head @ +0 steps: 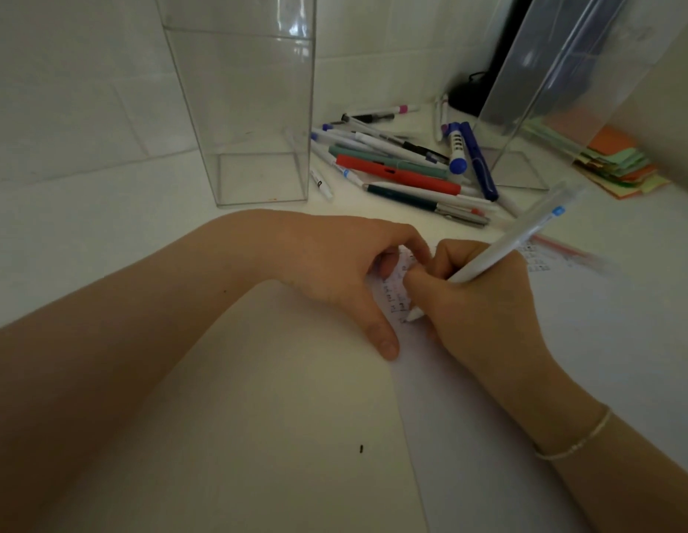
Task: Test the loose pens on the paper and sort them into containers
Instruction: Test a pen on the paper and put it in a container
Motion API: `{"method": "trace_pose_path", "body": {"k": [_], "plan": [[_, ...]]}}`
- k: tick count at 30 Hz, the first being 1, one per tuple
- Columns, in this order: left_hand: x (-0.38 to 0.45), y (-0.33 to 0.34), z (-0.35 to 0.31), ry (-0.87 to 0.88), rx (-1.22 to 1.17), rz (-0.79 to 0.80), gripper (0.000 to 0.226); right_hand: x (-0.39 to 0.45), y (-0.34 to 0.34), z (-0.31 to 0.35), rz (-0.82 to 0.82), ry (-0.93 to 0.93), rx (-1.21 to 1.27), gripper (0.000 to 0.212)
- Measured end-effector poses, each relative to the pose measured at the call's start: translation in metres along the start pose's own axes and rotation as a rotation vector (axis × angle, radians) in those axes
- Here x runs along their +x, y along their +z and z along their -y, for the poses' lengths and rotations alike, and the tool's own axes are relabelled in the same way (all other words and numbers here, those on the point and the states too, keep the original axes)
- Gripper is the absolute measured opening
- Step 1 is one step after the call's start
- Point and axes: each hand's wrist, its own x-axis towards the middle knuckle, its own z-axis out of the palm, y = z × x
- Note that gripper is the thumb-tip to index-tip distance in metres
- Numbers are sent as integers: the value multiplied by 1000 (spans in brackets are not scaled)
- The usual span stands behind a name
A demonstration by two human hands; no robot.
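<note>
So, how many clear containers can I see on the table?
2. One clear container stands left of the pen pile; the other container stands right of it, partly cut off.

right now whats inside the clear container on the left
Nothing shows inside the left clear container; its floor looks bare through the walls. The loose pens lie outside, to its right. Its top is cut off by the frame, so that part is unseen.
</note>
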Motion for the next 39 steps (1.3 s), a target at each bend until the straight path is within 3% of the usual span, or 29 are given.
{"method": "trace_pose_path", "body": {"k": [9, 17, 25, 27, 30, 32, 36, 39], "plan": [[0, 0, 1, 4, 10, 3, 79, -1, -1, 2, 64, 48, 95, 23], [-1, 0, -1, 4, -6, 3, 74, 1, -1, -4, -20, 4, 38, 35], [-2, -2, -2, -55, 70, 28, 83, 14, -23, 1, -172, 258, 876, 19], [-3, -2, -2, -54, 47, 26, 80, 16, -27, 1, -233, 319, 989, 34], [-5, -4, -7, -65, -81, 23, 67, 16, -30, -1, -289, 308, 741, 51], [-6, -4, -12, -68, -131, 20, 56, 16, -27, -3, -261, 266, 586, 43], [-2, 1, -22, -75, -86, -82, 31, 18, -24, -3, -173, 198, 504, 38], [0, 6, -32, -36, -25, -162, 26, 18, -24, 4, -151, 204, 435, 31]]}}
